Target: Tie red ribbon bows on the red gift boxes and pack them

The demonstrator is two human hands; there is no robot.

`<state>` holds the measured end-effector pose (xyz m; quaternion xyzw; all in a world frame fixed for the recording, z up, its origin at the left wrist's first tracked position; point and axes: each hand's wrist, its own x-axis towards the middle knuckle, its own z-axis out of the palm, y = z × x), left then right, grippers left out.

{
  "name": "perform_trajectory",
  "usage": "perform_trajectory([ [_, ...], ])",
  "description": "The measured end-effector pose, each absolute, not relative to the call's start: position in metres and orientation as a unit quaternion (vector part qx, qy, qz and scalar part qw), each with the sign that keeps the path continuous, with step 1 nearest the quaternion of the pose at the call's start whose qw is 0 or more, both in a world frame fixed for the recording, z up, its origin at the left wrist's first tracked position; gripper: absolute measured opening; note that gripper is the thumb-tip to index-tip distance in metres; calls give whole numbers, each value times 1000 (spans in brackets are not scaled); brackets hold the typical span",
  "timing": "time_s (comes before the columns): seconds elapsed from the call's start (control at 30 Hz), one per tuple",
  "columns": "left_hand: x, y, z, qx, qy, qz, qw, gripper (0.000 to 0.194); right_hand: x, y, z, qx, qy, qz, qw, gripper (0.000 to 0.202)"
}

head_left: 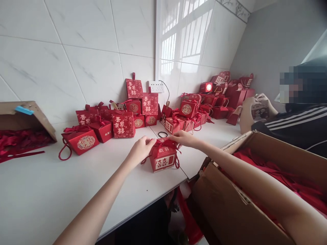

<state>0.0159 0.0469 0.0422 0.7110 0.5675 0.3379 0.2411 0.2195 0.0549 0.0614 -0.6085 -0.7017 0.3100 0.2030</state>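
A small red gift box (164, 160) with white and gold lettering stands upright on the white table (122, 197), red cord loops hanging at its sides. My left hand (143, 149) pinches the red ribbon (167, 143) at the box's top left. On the other side, my right hand (184, 139) has its fingers closed on the same ribbon at the top right. A black ring-shaped band (162, 134) lies just behind the box.
Red boxes (124, 125) are grouped along the tiled wall, with more stacked at the back right. Open cartons stand left (46, 119) and right (224, 200), holding red material. A person (293, 122) handles a box at the right. A power strip (156, 86) is on the wall.
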Motion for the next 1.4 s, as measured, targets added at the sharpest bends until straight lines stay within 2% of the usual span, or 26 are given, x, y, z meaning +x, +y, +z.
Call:
perform_trajectory([
  [0.1, 18, 41, 27, 683, 554, 385, 281, 31, 221, 53, 59, -597, -723, 283, 203, 39],
  [0.3, 21, 24, 14, 641, 552, 430, 316, 35, 226, 54, 56, -602, -737, 271, 149, 34],
  [0.4, 22, 25, 9, 627, 551, 432, 341, 37, 229, 53, 58, -586, -763, 204, 181, 25],
  [0.43, 22, 26, 9, 623, 546, 436, 352, 36, 230, 51, 60, -561, -784, 184, 195, 30],
  [0.47, 21, 27, 8, 620, 540, 439, 363, 36, 230, 48, 62, -528, -808, 173, 198, 44],
  [0.57, 21, 29, 12, 618, 520, 453, 377, 36, 224, 38, 65, -439, -871, 187, 121, 93],
  [0.63, 22, 27, 20, 622, 510, 471, 363, 36, 217, 32, 63, -427, -884, 170, 85, 102],
  [0.73, 25, 16, 34, 666, 498, 489, 263, 35, 207, 26, 56, -413, -900, 77, 119, 95],
  [0.93, 40, -27, 48, 804, 354, 456, -144, 27, 202, 14, 58, -319, -885, -188, 281, 54],
  [1.03, 38, -43, 54, 795, 305, 485, -201, 27, 204, 2, 69, -304, -875, -217, 307, 49],
  [1.13, 24, -45, 57, 774, 260, 563, -129, 28, 216, -9, 84, -360, -853, -101, 364, 59],
  [1.23, 5, -29, 47, 739, 302, 602, -27, 29, 237, -20, 101, -448, -742, 211, 452, 57],
  [1.33, -1, -5, 24, 752, 405, 512, 93, 32, 256, -38, 114, -442, -532, 538, 481, 47],
  [1.4, 7, 11, 9, 778, 429, 437, 141, 34, 264, -55, 118, -408, -412, 652, 489, 41],
])
